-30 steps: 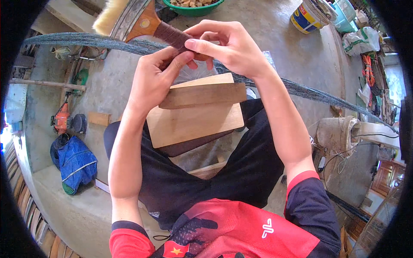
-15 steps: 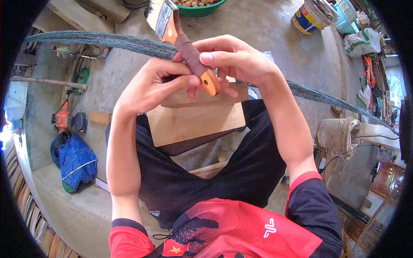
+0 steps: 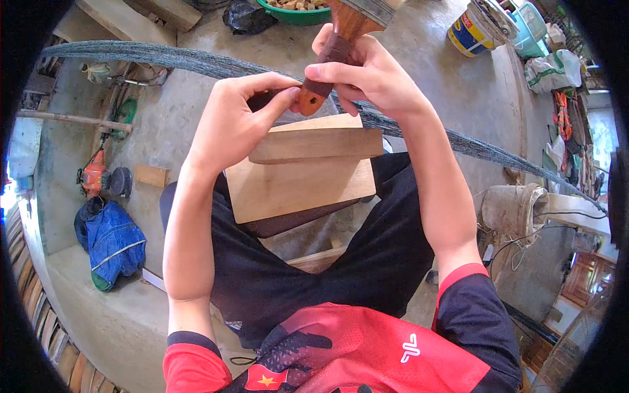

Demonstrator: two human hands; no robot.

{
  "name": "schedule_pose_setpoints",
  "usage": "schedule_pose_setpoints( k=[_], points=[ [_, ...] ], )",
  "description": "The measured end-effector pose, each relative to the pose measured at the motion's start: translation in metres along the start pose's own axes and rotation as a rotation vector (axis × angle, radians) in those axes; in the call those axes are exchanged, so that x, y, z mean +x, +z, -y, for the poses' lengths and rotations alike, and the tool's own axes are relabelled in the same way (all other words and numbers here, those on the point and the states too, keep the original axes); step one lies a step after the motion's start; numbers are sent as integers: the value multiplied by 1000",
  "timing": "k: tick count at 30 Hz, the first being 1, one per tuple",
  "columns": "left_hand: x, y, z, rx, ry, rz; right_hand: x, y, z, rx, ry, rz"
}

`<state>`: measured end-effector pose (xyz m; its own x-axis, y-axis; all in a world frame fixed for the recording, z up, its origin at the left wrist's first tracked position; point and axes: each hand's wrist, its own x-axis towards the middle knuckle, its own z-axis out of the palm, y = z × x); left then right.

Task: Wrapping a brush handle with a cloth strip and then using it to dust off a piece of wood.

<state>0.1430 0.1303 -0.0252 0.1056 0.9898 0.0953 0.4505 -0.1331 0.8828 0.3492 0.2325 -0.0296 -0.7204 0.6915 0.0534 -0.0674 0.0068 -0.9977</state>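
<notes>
Grey concrete floor (image 3: 426, 46) spread out around the seated person. At one o'clock from the middle of the view, the right hand (image 3: 377, 75) was closed round the wrapped handle of a wide brush (image 3: 335, 47), its thumb resting on the wrapping. The left hand (image 3: 242, 121), between ten and eleven, had its thumb and forefinger together at the handle's butt; whether they gripped it or only touched it could not be told.

Lying toward twelve o'clock, the brush slanted with its butt toward the person. Its wood was reddish orange, with a dark hole near the rounded butt, a dark brown wrapping on the grip and a greyish band at the head; its far end ran out of view.

Just below the hands, a narrow brown plank (image 3: 314, 145) lay across a pale wooden board (image 3: 298, 193). Beyond them, a bluish-grey bundle of cords (image 3: 164, 59) stretched from ten o'clock to three.

Farther out, at twelve, a green basin (image 3: 295, 16) held small chunks of wood. Between one and two stood a bucket (image 3: 468, 36) with a blue-and-yellow label, its contents unclear, near a light-blue tub (image 3: 531, 39).
</notes>
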Motion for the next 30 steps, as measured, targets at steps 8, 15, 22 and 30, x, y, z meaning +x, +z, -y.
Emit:
schedule_pose_setpoints(
  k=[8, 15, 22, 30],
  points=[
    [0, 1, 2, -118, -78, 52, 3, 7, 0, 1, 59, 28],
    [-1, 9, -3, 141, -70, -48, 3, 6, 1, -184, 95, 56],
    [-3, 7, -5, 354, 142, -149, -15, -9, 19, 117, 89, 311],
    [-3, 8, -7, 244, 131, -202, -3, -6, -9, -101, -237, -66]
  ],
)
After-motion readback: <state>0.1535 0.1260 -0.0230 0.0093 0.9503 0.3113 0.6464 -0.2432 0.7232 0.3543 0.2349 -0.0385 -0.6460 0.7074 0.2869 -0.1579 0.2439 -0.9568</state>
